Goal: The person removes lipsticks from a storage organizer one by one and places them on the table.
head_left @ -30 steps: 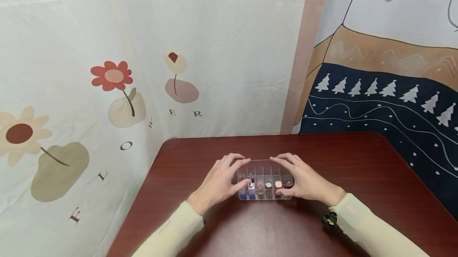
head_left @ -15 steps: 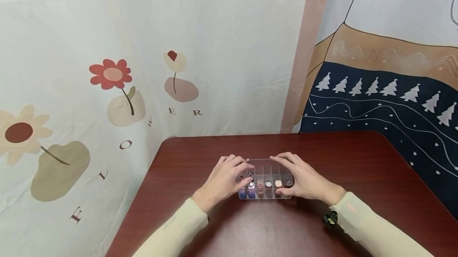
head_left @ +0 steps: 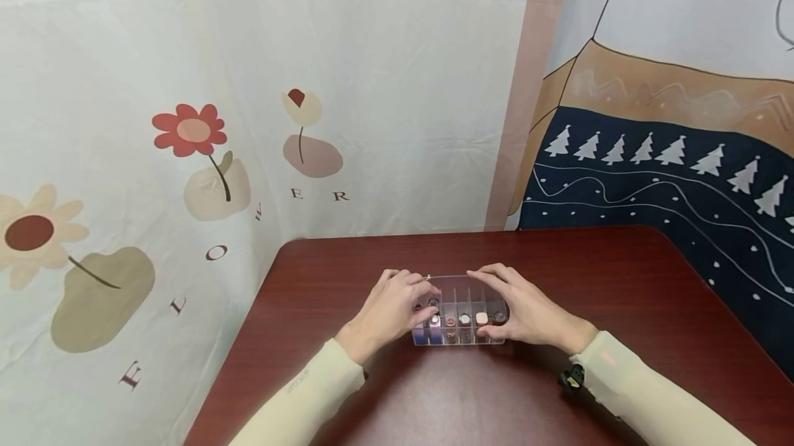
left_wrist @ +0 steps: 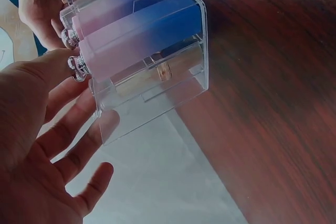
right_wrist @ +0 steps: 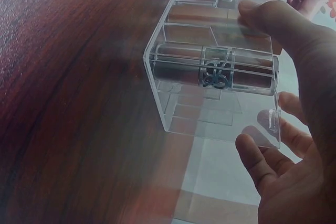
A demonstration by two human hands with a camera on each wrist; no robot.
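A clear plastic lipstick organizer (head_left: 455, 284) stands on the table, its compartments holding several lip tubes. Two tubes fading from pink to blue (left_wrist: 142, 32) fill its left end, their caps topped by clear knobs. At the right end lies a clear tube with a silver band (right_wrist: 217, 69). My left hand (head_left: 384, 313) bends round the left end, thumb over the caps and a fingertip against the side wall in the left wrist view. Gripping the right end is my right hand (head_left: 533, 311), thumb on the front and index finger on the back rim.
The dark red wooden table (head_left: 347, 260) reaches back to a pale wall hanging with flowers (head_left: 403, 87). Another hanging with white trees (head_left: 657, 163) covers the right side. A small black device (head_left: 572, 378) sits by the right cuff.
My left hand has shifted slightly right, its index finger moving from the back rim in over the left compartments. The right hand and organizer have stayed in place.
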